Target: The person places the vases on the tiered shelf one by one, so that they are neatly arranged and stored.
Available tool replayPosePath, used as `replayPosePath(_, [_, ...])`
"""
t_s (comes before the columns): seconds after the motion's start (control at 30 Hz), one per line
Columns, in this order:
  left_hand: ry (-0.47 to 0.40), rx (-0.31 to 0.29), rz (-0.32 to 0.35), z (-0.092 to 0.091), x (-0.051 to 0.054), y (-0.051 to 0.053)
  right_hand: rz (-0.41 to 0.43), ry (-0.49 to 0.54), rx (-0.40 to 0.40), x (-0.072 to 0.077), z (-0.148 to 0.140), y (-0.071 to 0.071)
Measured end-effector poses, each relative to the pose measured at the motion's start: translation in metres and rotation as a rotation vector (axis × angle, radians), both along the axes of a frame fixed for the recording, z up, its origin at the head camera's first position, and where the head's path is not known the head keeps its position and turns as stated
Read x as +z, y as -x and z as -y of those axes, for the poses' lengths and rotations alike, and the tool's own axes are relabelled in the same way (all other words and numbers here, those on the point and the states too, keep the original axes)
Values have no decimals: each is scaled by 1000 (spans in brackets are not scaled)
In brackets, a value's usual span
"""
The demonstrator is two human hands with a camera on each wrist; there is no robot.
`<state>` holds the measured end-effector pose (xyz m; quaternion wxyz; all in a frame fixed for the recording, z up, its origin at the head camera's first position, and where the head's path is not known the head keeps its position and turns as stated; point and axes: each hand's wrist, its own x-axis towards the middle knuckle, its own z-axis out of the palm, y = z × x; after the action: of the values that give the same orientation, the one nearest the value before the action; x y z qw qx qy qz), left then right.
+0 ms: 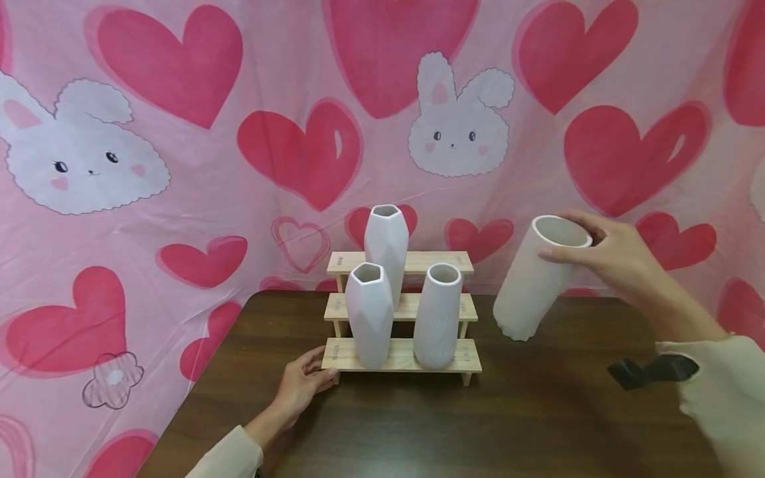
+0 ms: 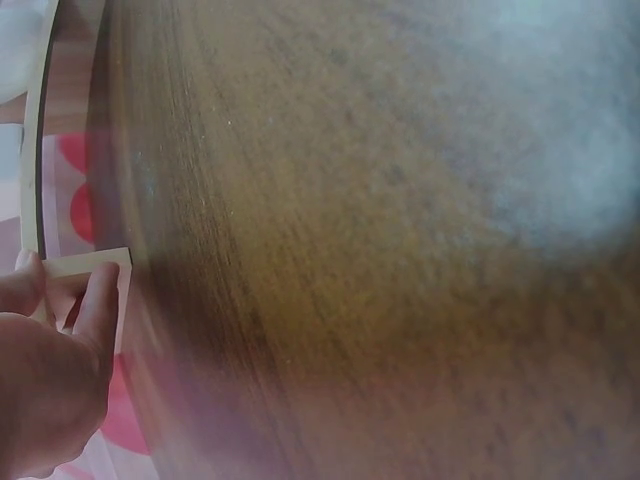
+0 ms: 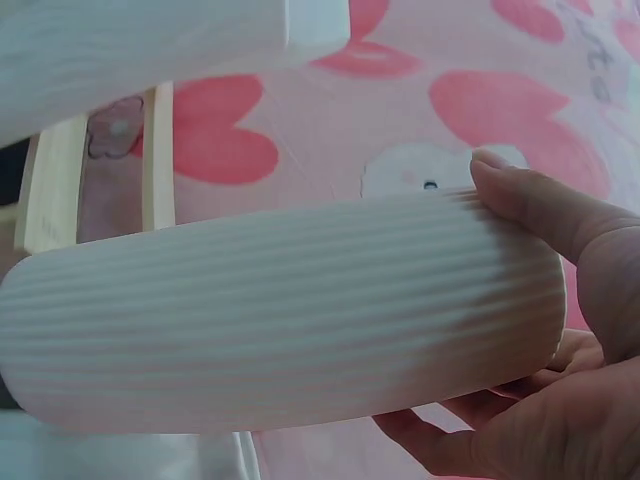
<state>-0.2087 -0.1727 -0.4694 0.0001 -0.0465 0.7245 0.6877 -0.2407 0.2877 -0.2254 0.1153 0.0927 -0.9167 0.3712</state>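
Vase with ribbed sides, held tilted just right of a stepped wooden stand.

Nearest, at the left of the dark table, the left hand pinches the left end of the near step, which carries a faceted vase and a slim vase. Farther right, the right hand has thumb and fingers spread wide, gripping the ribbed one by its rim end. It looks rigid, brittle and probably modest in weight; ribs should limit slipping, though holding lower round the body would curb swinging. Beyond stand a taller faceted piece and heart-print cloth.
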Motion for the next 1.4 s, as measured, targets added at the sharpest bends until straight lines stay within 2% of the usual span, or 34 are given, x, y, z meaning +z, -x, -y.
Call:
replayPosePath(0.3, [-7, 15, 1, 0, 2, -1, 48, 99, 49, 5, 41, 19])
replayPosePath(0.7, [12, 25, 2, -1, 2, 0, 63, 127, 94, 12, 78, 47])
replayPosePath(0.93, [14, 18, 7, -1, 1, 0, 66, 158, 142, 9, 93, 61])
replayPosePath(1.2, [7, 12, 15, -1, 0, 2, 97, 116, 162, 3, 109, 69])
replayPosePath(1.4, [-1, 20, 14, -1, -1, 2, 135, 140, 185, 1, 119, 73])
